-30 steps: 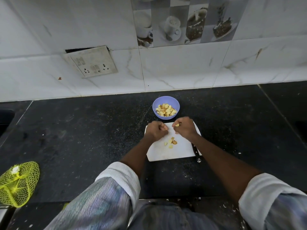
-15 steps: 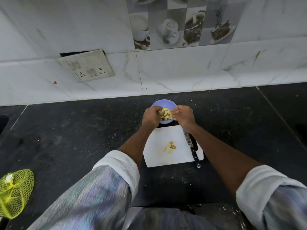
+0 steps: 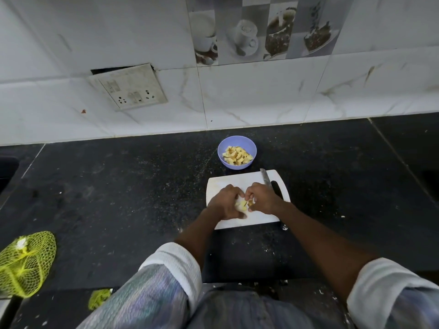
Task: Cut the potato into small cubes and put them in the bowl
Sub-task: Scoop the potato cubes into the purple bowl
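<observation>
I observe both hands low over the white rectangular plastic cutting board (image 3: 259,217) on the black stone table (image 3: 118,186): the left hand (image 3: 225,202) and right hand (image 3: 261,198) are cupped together, fingers curled around the last few pale yellow potato cubes (image 3: 242,205). Risk, in my judgement: the cubes are small and loosely gathered, so one may slip out between the palms during the carry and land on the table short of the bowl. The black-handled kitchen knife (image 3: 268,184) lies on the board just beside the right hand, and a careless sweep could catch its blade. The round lilac plastic bowl (image 3: 252,144) stands just beyond the board, partly filled with cut potato cubes. A yellow mesh bag (image 3: 26,262) lies well apart at the left.
</observation>
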